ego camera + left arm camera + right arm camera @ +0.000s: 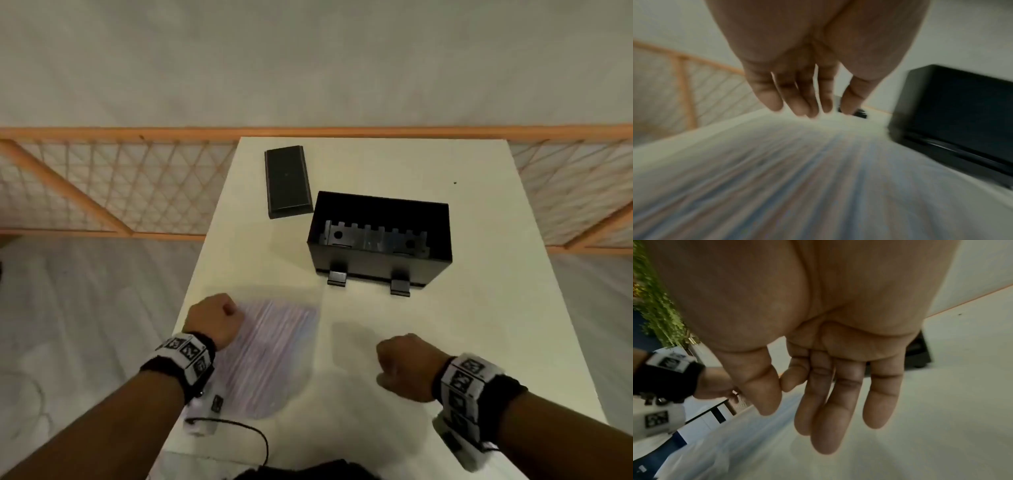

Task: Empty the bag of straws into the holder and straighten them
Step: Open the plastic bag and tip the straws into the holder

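Observation:
A clear bag of pastel straws [274, 353] lies flat on the white table [479, 325] at the near left. My left hand [215, 320] hovers over the bag's far left corner. In the left wrist view its fingers [797, 104] hang relaxed just above the blurred bag [818, 178] and hold nothing. My right hand [404, 366] is over bare table to the right of the bag, fingers [830, 426] loose and empty. The black holder [380, 236] stands open beyond both hands, with a notched metal insert inside.
The holder's black lid [287, 181] lies flat at the far left of the table. An orange wooden lattice railing [102, 185] runs behind the table. A thin black cable [239, 428] loops at the table's near left edge, below my left wrist.

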Tool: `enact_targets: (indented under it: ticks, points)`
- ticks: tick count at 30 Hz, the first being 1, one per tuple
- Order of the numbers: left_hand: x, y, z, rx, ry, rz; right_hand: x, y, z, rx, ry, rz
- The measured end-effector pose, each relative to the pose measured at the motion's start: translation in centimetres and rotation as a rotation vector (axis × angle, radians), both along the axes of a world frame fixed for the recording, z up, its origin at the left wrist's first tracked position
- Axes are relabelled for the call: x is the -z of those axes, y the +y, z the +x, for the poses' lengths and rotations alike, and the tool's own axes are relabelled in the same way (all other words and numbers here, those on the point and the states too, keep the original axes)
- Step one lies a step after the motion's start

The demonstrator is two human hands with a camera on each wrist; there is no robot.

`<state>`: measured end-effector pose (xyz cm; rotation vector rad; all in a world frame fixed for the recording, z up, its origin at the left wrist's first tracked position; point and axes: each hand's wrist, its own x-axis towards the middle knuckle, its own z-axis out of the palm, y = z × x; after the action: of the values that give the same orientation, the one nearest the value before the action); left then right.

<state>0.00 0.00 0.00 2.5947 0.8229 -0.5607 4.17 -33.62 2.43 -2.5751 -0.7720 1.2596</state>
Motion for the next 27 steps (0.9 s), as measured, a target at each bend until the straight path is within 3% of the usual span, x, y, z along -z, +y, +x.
enact_targets:
  ticks: [4,7,16,23,27]
  points:
    - [3.9,5.9,2.1,-0.413,-0.070,-0.082,-0.6,6.6,2.4,0.004,-0.057,0.078]
    - [6.8,8.3,3.3,-0.517,-0.086,-0.147,-0.9,12.0,3.6,0.010,-0.063,0.138]
    - [7.2,9.0,5.0,-0.517,-0.162,-0.253,3.0,24.8,6.4,0.144,-0.127,0.307]
    - [6.9,9.5,3.7,-0.564,-0.453,-0.482,6.6,32.4,7.1,0.028,-0.046,0.214]
    - [5.2,9.0,4.2,-0.542,-0.576,-0.504,5.6,32.1,7.9,-0.046,0.020,0.266]
